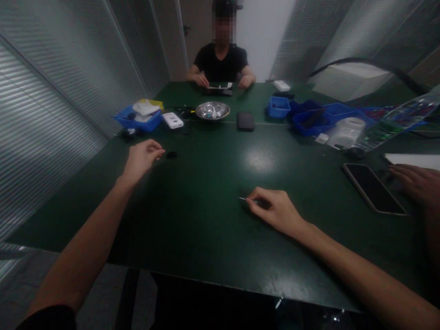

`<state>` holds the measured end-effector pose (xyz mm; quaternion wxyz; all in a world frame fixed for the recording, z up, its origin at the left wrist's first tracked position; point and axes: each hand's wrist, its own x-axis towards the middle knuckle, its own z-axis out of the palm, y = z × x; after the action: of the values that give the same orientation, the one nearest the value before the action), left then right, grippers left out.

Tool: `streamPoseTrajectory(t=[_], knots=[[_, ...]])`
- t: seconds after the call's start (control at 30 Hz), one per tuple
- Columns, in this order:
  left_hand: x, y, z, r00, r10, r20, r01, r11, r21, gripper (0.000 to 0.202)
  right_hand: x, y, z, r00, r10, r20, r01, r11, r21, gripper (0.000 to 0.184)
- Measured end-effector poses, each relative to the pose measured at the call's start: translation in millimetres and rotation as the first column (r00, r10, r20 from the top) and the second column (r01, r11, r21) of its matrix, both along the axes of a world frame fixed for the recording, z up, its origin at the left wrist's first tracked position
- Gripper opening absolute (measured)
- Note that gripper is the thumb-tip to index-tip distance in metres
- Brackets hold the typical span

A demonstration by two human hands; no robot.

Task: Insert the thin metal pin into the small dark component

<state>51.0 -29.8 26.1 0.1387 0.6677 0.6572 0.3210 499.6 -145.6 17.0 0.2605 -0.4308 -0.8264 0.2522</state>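
Note:
On the left, my left hand (142,158) is over the green table, thumb and forefinger pinched together. Just beyond those fingertips is a small dark oval piece (171,155); whether the fingers touch it I cannot tell. My right hand (273,206) rests low over the middle of the table, its fingers closed on a thin silvery needle-like tool (242,198). Only the tip of that tool sticks out to the left; the rest is hidden in the fingers.
A metal bowl (212,111), black square box (245,121), white device (173,120) and filled blue tray (139,118) stand farther back. Blue bins (311,121) and a plastic bottle (398,121) lie right. A phone (374,189) lies near another person's hand (414,181). A person (222,64) sits opposite.

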Motion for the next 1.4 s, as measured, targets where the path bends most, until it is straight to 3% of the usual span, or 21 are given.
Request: streamPoseTrajectory(t=[0.13, 0.43, 0.63, 0.97, 1.17, 1.4], knots=[[4.6, 0.4, 2.4, 0.999, -0.012, 0.047, 0.012, 1.000, -0.012, 0.022, 0.8, 0.7, -1.7, 1.000, -0.001, 0.012, 0.001, 1.000, 0.002, 0.018], [5.2, 8.2, -9.5, 0.956, 0.044, 0.291, -0.035, 0.999, -0.037, 0.026, 0.2, 0.2, -1.0, 1.000, 0.004, 0.011, -0.004, 1.000, -0.017, 0.018], [8.3, 5.7, -8.7, 0.958, 0.107, 0.266, -0.105, 0.994, -0.020, 0.032, -0.3, 0.4, 0.6, 1.000, 0.018, 0.015, -0.018, 1.000, -0.022, 0.019], [7.3, 9.4, -14.3, 0.968, 0.087, 0.237, -0.088, 0.996, -0.007, 0.033, 0.0, 0.6, -0.3, 0.999, 0.017, 0.029, -0.016, 1.000, -0.024, 0.020], [10.0, 12.7, -26.6, 0.993, 0.022, 0.113, -0.031, 0.996, 0.083, 0.035, -0.1, 1.1, -1.4, 0.999, 0.023, 0.033, -0.022, 0.999, -0.026, 0.019], [14.2, 15.1, -38.6, 0.994, 0.043, 0.103, -0.041, 0.999, -0.017, 0.038, -1.8, 0.5, 0.8, 0.999, 0.016, 0.038, -0.015, 1.000, -0.021, 0.019]])
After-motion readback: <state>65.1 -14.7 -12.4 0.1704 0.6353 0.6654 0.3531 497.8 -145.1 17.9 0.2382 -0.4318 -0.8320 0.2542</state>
